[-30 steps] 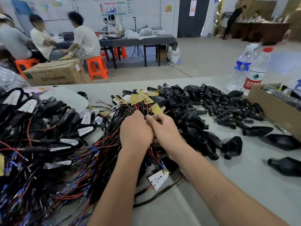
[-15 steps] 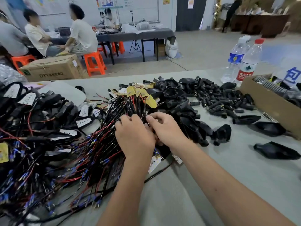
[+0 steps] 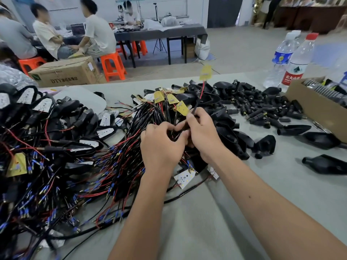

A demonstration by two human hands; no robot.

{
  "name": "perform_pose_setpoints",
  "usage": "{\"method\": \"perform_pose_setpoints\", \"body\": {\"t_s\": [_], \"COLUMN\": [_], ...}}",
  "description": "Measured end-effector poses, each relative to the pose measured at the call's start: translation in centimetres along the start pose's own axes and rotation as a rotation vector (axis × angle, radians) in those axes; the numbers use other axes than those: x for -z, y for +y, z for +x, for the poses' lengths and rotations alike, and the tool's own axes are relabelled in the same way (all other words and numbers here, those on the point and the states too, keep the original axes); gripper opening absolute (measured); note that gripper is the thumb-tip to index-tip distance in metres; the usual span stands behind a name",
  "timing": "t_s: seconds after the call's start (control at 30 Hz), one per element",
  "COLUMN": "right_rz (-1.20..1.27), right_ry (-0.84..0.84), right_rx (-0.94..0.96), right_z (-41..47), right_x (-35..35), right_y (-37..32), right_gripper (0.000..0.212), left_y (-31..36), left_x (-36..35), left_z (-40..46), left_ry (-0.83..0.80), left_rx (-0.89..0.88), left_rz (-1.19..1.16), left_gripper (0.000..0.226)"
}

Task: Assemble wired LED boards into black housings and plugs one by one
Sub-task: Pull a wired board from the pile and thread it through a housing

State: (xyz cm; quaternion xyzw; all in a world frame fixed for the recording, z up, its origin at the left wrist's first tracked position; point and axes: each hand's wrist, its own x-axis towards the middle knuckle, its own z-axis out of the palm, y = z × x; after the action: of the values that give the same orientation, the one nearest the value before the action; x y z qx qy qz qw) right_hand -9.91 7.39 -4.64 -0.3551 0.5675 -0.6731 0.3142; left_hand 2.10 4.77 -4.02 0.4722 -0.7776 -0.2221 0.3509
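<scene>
Both hands work over the middle of the table, at the near edge of the tangled wire bundle. Right hand pinches a red-and-black wire pair between thumb and fingertips; the pair rises up and away from it to one yellow LED board, held clear above the pile, long axis near upright. Left hand is curled down into the wires just beside the right, fingers hooked around strands; what exactly it holds is hidden. The loose black housings lie directly right of the right hand, touching distance, so that hand looks nearer for the pick. Small black plugs lie farther right and back, near the open cardboard box. Legible writing: "DTY" on the carton on the floor. A red-labelled water bottle carries Chinese characters, too small to read surely.
</scene>
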Motion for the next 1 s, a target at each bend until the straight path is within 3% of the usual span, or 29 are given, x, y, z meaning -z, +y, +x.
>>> {"method": "perform_pose_setpoints", "body": {"t_s": [0.13,0.23,0.3,0.43,0.6,0.7,0.77,0.87,1.0], "right_rz": [0.162,0.354,0.386,0.23,0.222,0.307,0.361,0.403,0.425], "right_ry": [0.152,0.312,0.284,0.139,0.288,0.263,0.222,0.152,0.127], "right_rx": [0.084,0.058,0.008,-0.051,0.017,0.032,0.027,0.042,0.048], "right_z": [-1.0,-1.6,-2.7,-5.2,-6.5,-7.3,-7.9,-8.5,-8.6], "right_x": [1.9,4.9,6.2,7.8,11.0,11.4,11.4,11.6,11.6], "right_y": [-0.5,-1.5,-1.4,-0.2,0.6,1.5,2.0,2.4,2.3], "right_gripper": [0.013,0.011,0.012,0.018,0.026,0.017,0.013,0.013,0.018], "left_y": [0.4,1.3,2.4,3.9,2.4,1.0,0.2,0.0,0.8], "left_x": [0.4,0.1,-0.9,-3.5,-5.5,-5.7,-5.5,-5.2,-4.9], "left_z": [-1.0,-1.5,-2.0,-3.1,-5.3,-6.2,-6.0,-5.8,-5.5], "left_ry": [0.061,-0.056,-0.097,-0.154,-0.002,-0.047,-0.082,-0.022,0.208], "left_rx": [-0.26,-0.281,-0.272,-0.234,-0.195,-0.255,-0.302,-0.319,-0.396], "left_rz": [0.018,-0.066,-0.092,-0.182,0.055,0.324,0.386,0.215,-0.065], "left_gripper": [0.012,0.012,0.01,0.009,0.031,0.037,0.031,0.027,0.029]}}
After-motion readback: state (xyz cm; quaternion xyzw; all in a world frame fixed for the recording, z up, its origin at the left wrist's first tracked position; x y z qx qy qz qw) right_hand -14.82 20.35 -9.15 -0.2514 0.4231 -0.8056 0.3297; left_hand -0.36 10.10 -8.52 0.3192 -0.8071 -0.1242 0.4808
